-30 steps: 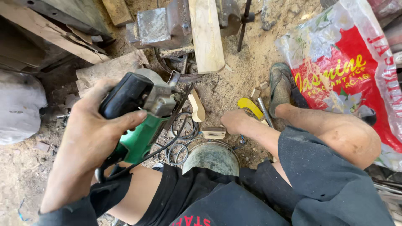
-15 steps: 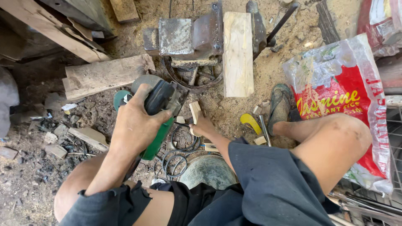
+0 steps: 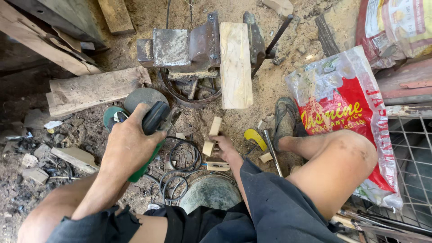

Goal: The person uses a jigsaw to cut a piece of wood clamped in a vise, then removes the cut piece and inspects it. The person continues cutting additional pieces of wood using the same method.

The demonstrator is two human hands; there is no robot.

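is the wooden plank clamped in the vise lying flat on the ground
No, the wooden plank sits gripped between the jaws of the metal vise, raised off the dirt.

1 angle grinder [image 3: 144, 135], 1 vise [image 3: 198, 42], 1 clamped plank [image 3: 235, 65], 2 printed sacks [image 3: 346, 112].

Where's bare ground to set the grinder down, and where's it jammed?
Freest patch: sandy ground between the clamped wooden block and the red-and-clear plastic bag, above the foot. A smaller strip lies under the plank, left of the grinder in the left hand. Crowded: cable coils and wood offcuts around the right hand; rubble far left.
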